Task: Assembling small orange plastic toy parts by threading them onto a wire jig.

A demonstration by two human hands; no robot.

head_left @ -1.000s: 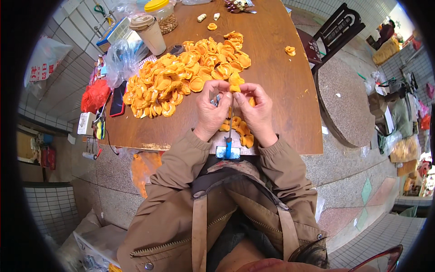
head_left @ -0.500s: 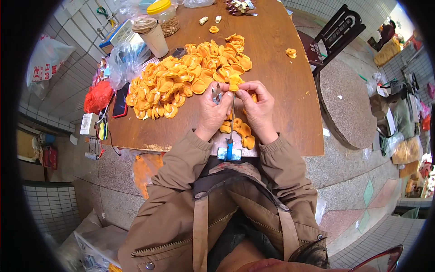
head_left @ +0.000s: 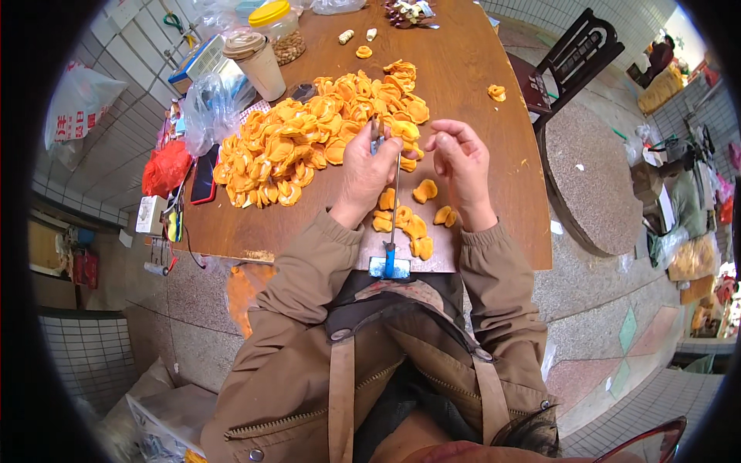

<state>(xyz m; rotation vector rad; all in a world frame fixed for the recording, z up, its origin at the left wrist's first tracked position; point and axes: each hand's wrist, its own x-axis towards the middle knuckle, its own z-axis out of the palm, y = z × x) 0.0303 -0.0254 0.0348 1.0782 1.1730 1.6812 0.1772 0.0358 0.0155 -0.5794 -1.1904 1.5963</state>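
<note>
My left hand (head_left: 367, 166) is closed near the top of a thin metal rod (head_left: 397, 197), pinching the base of a yellow-orange artificial flower (head_left: 404, 131). A pointed metal hand tool (head_left: 376, 130) also sits in that hand; its exact kind is hard to make out. The rod rises from a blue clamp-like holder (head_left: 390, 266) at the table's near edge. To the right of the flower and apart from it, my right hand (head_left: 463, 166) has its fingers curled and thumb close to the forefinger. Anything between those fingertips is too small to see. Loose orange petals (head_left: 415, 226) lie beneath my hands.
A large heap of orange petals (head_left: 278, 143) covers the table's left middle. Behind it stand a lidded cup (head_left: 262, 73) and a yellow-lidded jar (head_left: 287, 38). A phone (head_left: 204, 176) lies at the left edge. Right of the table are a dark chair (head_left: 575, 58) and a round slab (head_left: 590, 181).
My right hand has come off the flower and shifted right, uncovering loose petals on the table. The left hand stays by the flower, a little left and lower at the wrist.
</note>
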